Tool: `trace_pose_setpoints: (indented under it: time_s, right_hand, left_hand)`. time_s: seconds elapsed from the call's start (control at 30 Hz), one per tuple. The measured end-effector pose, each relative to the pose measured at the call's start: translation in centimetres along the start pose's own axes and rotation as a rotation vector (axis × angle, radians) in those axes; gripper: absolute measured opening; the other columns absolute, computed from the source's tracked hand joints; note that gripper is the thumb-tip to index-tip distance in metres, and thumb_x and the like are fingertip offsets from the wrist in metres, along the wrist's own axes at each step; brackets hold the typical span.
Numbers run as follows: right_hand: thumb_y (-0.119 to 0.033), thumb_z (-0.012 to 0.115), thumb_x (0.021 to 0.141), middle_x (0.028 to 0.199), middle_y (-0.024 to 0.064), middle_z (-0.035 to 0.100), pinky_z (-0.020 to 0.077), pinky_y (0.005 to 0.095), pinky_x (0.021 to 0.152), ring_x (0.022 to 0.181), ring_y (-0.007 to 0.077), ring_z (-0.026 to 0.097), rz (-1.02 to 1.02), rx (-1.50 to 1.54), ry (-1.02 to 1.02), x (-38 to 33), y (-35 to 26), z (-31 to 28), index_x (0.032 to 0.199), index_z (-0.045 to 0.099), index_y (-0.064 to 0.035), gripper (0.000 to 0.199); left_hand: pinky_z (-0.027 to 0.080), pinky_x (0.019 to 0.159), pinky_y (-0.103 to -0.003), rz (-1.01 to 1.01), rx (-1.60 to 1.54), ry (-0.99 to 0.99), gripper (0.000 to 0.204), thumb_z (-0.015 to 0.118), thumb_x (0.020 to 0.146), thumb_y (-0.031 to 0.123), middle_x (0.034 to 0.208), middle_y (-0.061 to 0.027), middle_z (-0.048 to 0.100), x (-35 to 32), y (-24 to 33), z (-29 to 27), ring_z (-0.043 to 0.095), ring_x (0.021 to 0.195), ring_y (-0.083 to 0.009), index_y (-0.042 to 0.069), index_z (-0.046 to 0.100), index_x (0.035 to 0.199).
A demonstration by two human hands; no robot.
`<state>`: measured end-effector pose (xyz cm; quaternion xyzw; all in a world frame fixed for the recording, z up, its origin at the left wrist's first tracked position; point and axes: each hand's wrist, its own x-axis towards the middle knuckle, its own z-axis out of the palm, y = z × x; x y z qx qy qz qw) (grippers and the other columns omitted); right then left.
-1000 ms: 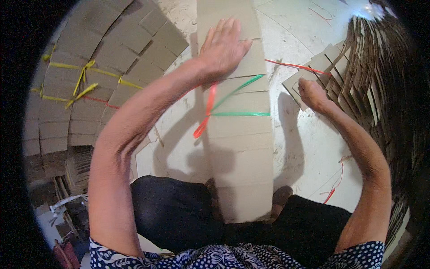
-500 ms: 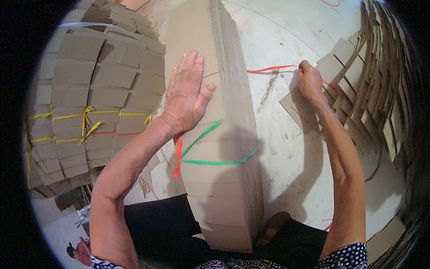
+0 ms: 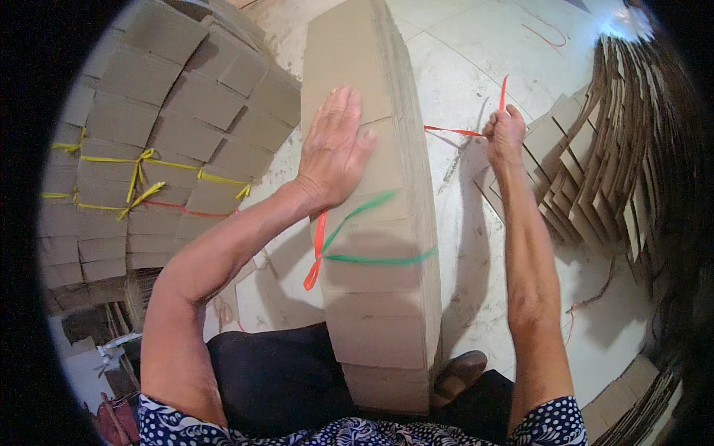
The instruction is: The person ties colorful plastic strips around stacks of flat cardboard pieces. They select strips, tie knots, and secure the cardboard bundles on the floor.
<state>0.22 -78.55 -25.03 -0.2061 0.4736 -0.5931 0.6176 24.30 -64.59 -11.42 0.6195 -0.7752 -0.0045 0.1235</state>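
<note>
A tall stack of flat brown cardboard pieces [image 3: 375, 320] stands between my legs and runs away from me. My left hand [image 3: 338, 152] lies flat on top of it, fingers stretched out. Off to the right, my right hand [image 3: 506, 137] is closed on a red plastic strap [image 3: 454, 132], which runs taut from the stack's right side; its loose end points up past my fingers. A green strap [image 3: 372, 259] crosses the stack below my left hand, with a second green length slanting up. Both meet a short red strap piece [image 3: 318, 249] at the left edge.
More cardboard bundles [image 3: 149, 74], tied with yellow straps [image 3: 137, 160], are piled at the left. A leaning row of cardboard sheets [image 3: 595, 156] fills the right side. A loose red strap [image 3: 547, 36] lies on the pale floor [image 3: 476, 56].
My right hand has turned, so the strap's loose end now points up rather than down to the right. My left hand stays flat on the stack. The whole view has shifted slightly.
</note>
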Motion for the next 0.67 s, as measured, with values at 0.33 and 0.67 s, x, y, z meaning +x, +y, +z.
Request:
trace_pose_setpoints:
  time_s: [0.33, 0.67]
  right_hand:
    - [0.001, 0.046, 0.074, 0.062, 0.0009, 0.043, 0.0327, 0.0243, 0.045, 0.049, 0.0101, 0.038, -0.137, -0.335, -0.145, -4.6, -7.9, 4.5, 0.111, 0.046, 0.0075, 0.037]
    - [-0.003, 0.050, 0.083, 0.067, 0.0011, 0.044, 0.0343, 0.0230, 0.049, 0.054, 0.0081, 0.038, -0.207, -0.175, -0.620, -11.8, -9.6, 12.3, 0.116, 0.045, 0.0068, 0.035]
  left_hand:
    - [0.010, 0.111, -0.041, -0.038, 0.010, -0.064, 0.063, 0.035, 0.092, 0.036, 0.144, -0.0233, 0.019, 0.6, 1.1, 0.1, 0.013, 0.136, -0.0338, -0.007, 0.023, 0.136]
    - [0.007, 0.112, -0.040, -0.002, -0.076, -0.059, 0.066, 0.039, 0.090, 0.038, 0.145, -0.0210, 0.019, 1.2, 1.6, -0.7, 0.012, 0.136, -0.0331, -0.007, 0.023, 0.136]
